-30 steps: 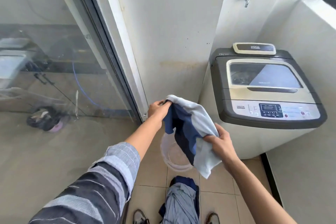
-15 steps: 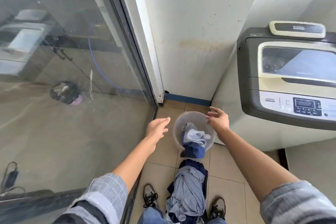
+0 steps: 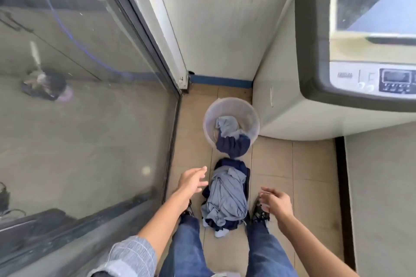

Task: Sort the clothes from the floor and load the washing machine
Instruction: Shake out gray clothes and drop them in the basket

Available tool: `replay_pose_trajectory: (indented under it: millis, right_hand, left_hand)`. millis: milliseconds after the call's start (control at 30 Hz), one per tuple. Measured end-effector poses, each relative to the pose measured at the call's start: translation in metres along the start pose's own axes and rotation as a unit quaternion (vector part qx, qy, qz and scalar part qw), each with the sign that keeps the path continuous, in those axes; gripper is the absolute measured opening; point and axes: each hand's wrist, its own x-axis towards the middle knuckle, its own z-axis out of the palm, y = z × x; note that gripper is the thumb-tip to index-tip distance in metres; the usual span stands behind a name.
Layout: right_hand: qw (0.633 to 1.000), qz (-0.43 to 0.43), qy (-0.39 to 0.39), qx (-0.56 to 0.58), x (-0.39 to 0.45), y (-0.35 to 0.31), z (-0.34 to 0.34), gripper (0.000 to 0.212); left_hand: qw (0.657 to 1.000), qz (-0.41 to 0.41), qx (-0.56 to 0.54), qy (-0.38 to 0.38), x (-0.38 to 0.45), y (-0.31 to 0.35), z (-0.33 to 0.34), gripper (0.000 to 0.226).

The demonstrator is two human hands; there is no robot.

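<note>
Grey-blue and navy cloth makes up the pile (image 3: 226,198) on the floor tiles between the person's shoes, its long axis running 12 to 6. At 12 o'clock of it stands the bucket (image 3: 231,105), one garment (image 3: 231,137) draped over its near rim; the washer (image 3: 337,74) is at 2. The left hand (image 3: 191,181) hovers at the pile's 10, seemingly nearer; the right hand (image 3: 275,201) at its 3. Both are empty, fingers loosely spread, touching nothing.
</note>
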Motion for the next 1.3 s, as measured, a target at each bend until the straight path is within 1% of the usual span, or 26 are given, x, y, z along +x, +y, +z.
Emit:
replay_pose_trajectory:
  millis: [133, 200, 267, 300, 367, 400, 467, 500, 567, 667, 733, 767, 800, 833, 867, 900, 933, 967, 1000, 1067, 1100, 1133, 1200, 1233, 1267, 1300]
  right_hand:
    - [0.996, 0.071, 0.011, -0.051, 0.044, 0.071, 0.01, 0.019]
    - [0.989, 0.084, 0.007, -0.124, 0.067, 0.099, 0.019, 0.022]
    - [0.975, 0.092, -0.003, -0.203, 0.092, 0.12, 0.029, 0.023]
    - [0.968, 0.095, -0.008, -0.234, 0.105, 0.127, 0.034, 0.02]
    - [0.96, 0.097, -0.001, -0.261, 0.133, 0.139, 0.048, 0.015]
    - [0.959, 0.095, 0.002, -0.267, 0.149, 0.145, 0.057, 0.02]
    - [0.958, 0.096, 0.002, -0.272, 0.185, 0.162, 0.077, 0.046]
    - [0.957, 0.094, 0.002, -0.274, 0.201, 0.168, 0.085, 0.055]
    - [0.95, 0.088, 0.008, -0.301, 0.241, 0.182, 0.101, 0.061]
    - [0.92, 0.089, 0.016, -0.381, 0.292, 0.195, 0.126, 0.072]
    - [0.9, 0.096, 0.016, -0.425, 0.322, 0.207, 0.148, 0.093]
    - [0.892, 0.104, 0.005, -0.439, 0.337, 0.214, 0.161, 0.107]
    - [0.887, 0.116, -0.008, -0.447, 0.348, 0.219, 0.172, 0.119]
    - [0.883, 0.126, -0.018, -0.452, 0.358, 0.224, 0.181, 0.125]
    - [0.88, 0.135, -0.026, -0.455, 0.367, 0.23, 0.189, 0.123]
    - [0.878, 0.134, -0.027, -0.458, 0.374, 0.234, 0.195, 0.114]
    - [0.88, 0.12, -0.02, -0.459, 0.378, 0.24, 0.199, 0.1]
    - [0.884, 0.088, -0.001, -0.458, 0.38, 0.245, 0.201, 0.083]
    - [0.893, 0.037, 0.027, -0.447, 0.377, 0.249, 0.2, 0.066]
    - [0.919, -0.086, 0.071, -0.378, 0.363, 0.258, 0.194, 0.032]
    - [0.928, -0.137, 0.068, -0.338, 0.355, 0.26, 0.188, 0.023]
    - [0.934, -0.167, 0.046, -0.313, 0.345, 0.261, 0.183, 0.022]
    - [0.939, -0.19, -0.017, -0.287, 0.326, 0.261, 0.175, 0.026]
    - [0.939, -0.198, -0.026, -0.279, 0.32, 0.263, 0.172, 0.024]
    - [0.94, -0.196, -0.012, -0.278, 0.317, 0.265, 0.17, 0.02]
    - [0.941, -0.18, 0.015, -0.285, 0.32, 0.268, 0.168, 0.022]
  left_hand:
    - [0.997, -0.072, 0.018, -0.001, 0.047, -0.07, 0.02, 0.036]
    - [0.995, -0.093, 0.034, 0.006, 0.065, -0.105, 0.028, 0.029]
    - [0.993, -0.103, 0.055, 0.004, 0.084, -0.137, 0.038, 0.012]
    - [0.993, -0.104, 0.061, 0.005, 0.09, -0.152, 0.043, 0.008]
    - [0.993, -0.095, 0.072, 0.001, 0.101, -0.18, 0.05, 0.011]
    - [0.993, -0.093, 0.078, -0.008, 0.104, -0.192, 0.055, 0.011]
    - [0.992, -0.088, 0.089, -0.033, 0.115, -0.212, 0.062, 0.01]
    - [0.991, -0.085, 0.098, -0.04, 0.12, -0.219, 0.066, 0.01]
    - [0.991, -0.069, 0.109, -0.044, 0.132, -0.228, 0.072, 0.008]
    - [0.988, -0.023, 0.148, -0.033, 0.141, -0.24, 0.077, 0.007]
    - [0.986, -0.003, 0.163, -0.031, 0.141, -0.252, 0.079, 0.008]
    - [0.985, -0.002, 0.169, -0.043, 0.141, -0.26, 0.08, 0.011]
    - [0.981, 0.002, 0.185, -0.065, 0.141, -0.265, 0.08, 0.02]
    - [0.974, 0.011, 0.21, -0.088, 0.141, -0.27, 0.079, 0.033]
    - [0.965, 0.019, 0.241, -0.102, 0.142, -0.276, 0.077, 0.044]
    - [0.956, 0.027, 0.271, -0.106, 0.143, -0.278, 0.075, 0.05]
    - [0.95, 0.033, 0.295, -0.101, 0.145, -0.277, 0.073, 0.05]
    - [0.946, 0.04, 0.311, -0.088, 0.147, -0.276, 0.071, 0.045]
    - [0.943, 0.05, 0.32, -0.075, 0.148, -0.276, 0.07, 0.038]
    - [0.943, 0.048, 0.324, -0.06, 0.147, -0.274, 0.07, 0.028]
    - [0.942, 0.046, 0.327, -0.06, 0.145, -0.272, 0.072, 0.027]
    - [0.94, 0.043, 0.332, -0.062, 0.143, -0.269, 0.074, 0.026]
    - [0.94, 0.033, 0.332, -0.069, 0.136, -0.265, 0.081, 0.024]
    - [0.941, 0.028, 0.328, -0.075, 0.133, -0.264, 0.085, 0.024]
    - [0.941, 0.026, 0.327, -0.081, 0.13, -0.264, 0.089, 0.028]
    - [0.94, 0.025, 0.329, -0.086, 0.13, -0.264, 0.093, 0.034]
